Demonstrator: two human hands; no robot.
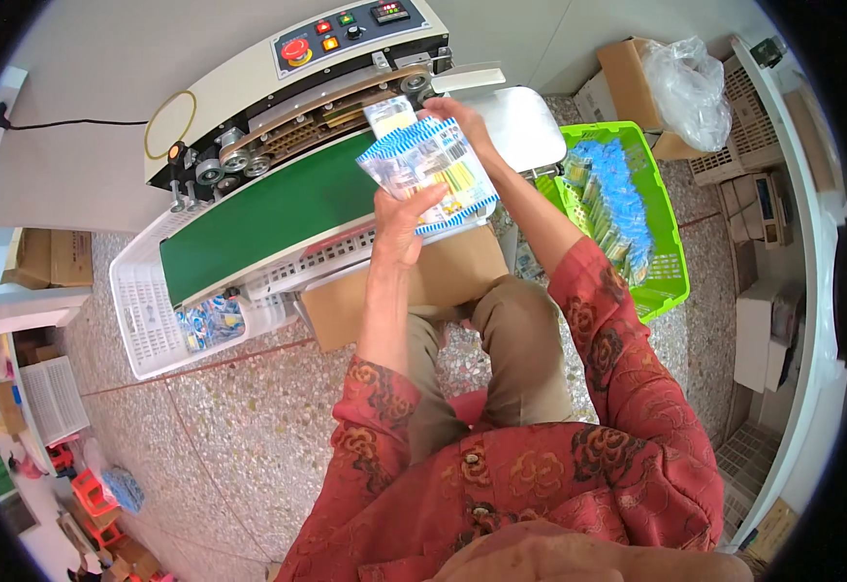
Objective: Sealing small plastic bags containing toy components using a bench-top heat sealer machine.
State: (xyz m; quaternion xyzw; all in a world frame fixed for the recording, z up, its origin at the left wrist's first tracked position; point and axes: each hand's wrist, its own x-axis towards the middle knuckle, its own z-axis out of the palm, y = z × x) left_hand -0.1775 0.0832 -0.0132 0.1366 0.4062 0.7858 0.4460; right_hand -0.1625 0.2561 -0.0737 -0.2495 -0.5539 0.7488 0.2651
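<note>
A flat clear plastic packet point(443, 170) with blue-and-white striped edges is held up over the front of the green conveyor belt point(278, 218). Yellow and green strips show inside it. My left hand point(402, 221) grips its lower left side, thumb across the front. My right hand point(457, 121) is closed at its top right edge; the fingertips are partly hidden behind it. A small pale pack point(389, 114) sticks up behind the packet's top edge, and I cannot tell which hand, if either, holds it. Just behind is the band sealing machine point(336, 121).
A green basket point(671, 228) of blue and green packets stands on the right. At left, a white basket point(132, 330) with packets sits under the belt. A cardboard box point(462, 267) is before my knees. A white plate point(520, 126) adjoins the machine; its control panel point(346, 34) is on top.
</note>
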